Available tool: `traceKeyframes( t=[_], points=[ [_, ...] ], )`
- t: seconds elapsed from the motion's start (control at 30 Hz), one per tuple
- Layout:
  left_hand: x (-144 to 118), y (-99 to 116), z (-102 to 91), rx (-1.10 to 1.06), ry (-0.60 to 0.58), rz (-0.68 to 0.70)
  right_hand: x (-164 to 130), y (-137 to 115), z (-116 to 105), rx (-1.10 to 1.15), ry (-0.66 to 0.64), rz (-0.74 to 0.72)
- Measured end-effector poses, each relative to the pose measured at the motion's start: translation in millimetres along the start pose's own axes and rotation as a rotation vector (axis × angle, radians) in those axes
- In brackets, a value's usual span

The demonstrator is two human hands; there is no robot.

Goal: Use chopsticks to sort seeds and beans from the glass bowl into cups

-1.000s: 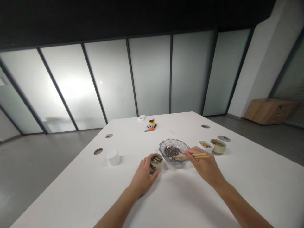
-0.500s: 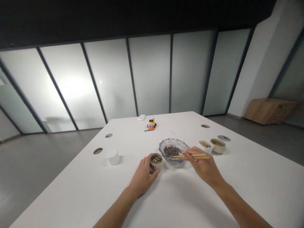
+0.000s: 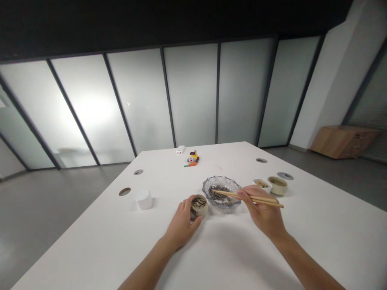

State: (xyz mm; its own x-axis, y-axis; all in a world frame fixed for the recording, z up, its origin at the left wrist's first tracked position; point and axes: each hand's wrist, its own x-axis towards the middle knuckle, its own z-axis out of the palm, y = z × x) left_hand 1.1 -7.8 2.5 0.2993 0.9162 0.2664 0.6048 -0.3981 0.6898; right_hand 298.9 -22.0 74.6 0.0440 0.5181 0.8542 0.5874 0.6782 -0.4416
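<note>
My left hand [image 3: 183, 223] is wrapped round the left side of a small beige cup [image 3: 202, 212], which stands on the table. Striped seeds [image 3: 198, 202], apparently sunflower seeds, fill it. A pair of wooden chopsticks [image 3: 260, 199] is held in my right hand [image 3: 266, 215], with the tips over the glass bowl [image 3: 236, 186] and pointing left. Inside that clear, scalloped bowl lies a heap of small dark beans or seeds [image 3: 218, 193]. I cannot tell whether the chopstick tips grip anything.
Right of the glass bowl stand a white dish [image 3: 266, 189] of pale nuts and a beige bowl [image 3: 278, 187]. At left is a white container [image 3: 144, 200]. Farther back are a yellow toy vehicle [image 3: 193, 157], a toy carrot [image 3: 191, 164] and a white box [image 3: 180, 150]. Round holes pierce the white table [image 3: 105, 237].
The chopstick tips have moved left and farther back over the dark pieces in the glass bowl. My right hand has shifted slightly right. My left hand and the cup stay in place.
</note>
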Motion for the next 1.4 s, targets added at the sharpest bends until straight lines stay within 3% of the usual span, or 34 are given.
traceKeyframes(
  t=[0.13, 0.27, 0.47, 0.6, 0.87, 0.97, 1.17, 1.4],
  points=[
    [0, 0, -0.4, -0.014, 0.008, 0.013, -2, -10, 3, 0.106, 0.026, 0.005],
    [-1, 1, -1.3, -0.029, 0.013, 0.028, -4, -19, 6, 0.213, -0.061, 0.001],
    [0, -3, 0.0, -0.007, 0.006, -0.001, 5, 8, -11, 0.001, -0.009, -0.046],
    [0, -6, 1.0, -0.019, 0.020, 0.014, 9, 27, -17, -0.136, -0.086, -0.039],
    [0, 0, -1.2, -0.018, 0.015, 0.014, 5, 23, -9, -0.109, -0.287, 0.037],
    [1, -1, -1.3, -0.015, 0.015, 0.026, 4, 24, -8, -0.112, -0.265, 0.025],
    [1, -3, -0.2, -0.010, 0.015, 0.026, 5, 27, -7, -0.189, -0.084, -0.056],
    [0, 1, -1.4, -0.013, 0.015, 0.030, 2, 28, -5, -0.178, -0.097, -0.012]
  ],
)
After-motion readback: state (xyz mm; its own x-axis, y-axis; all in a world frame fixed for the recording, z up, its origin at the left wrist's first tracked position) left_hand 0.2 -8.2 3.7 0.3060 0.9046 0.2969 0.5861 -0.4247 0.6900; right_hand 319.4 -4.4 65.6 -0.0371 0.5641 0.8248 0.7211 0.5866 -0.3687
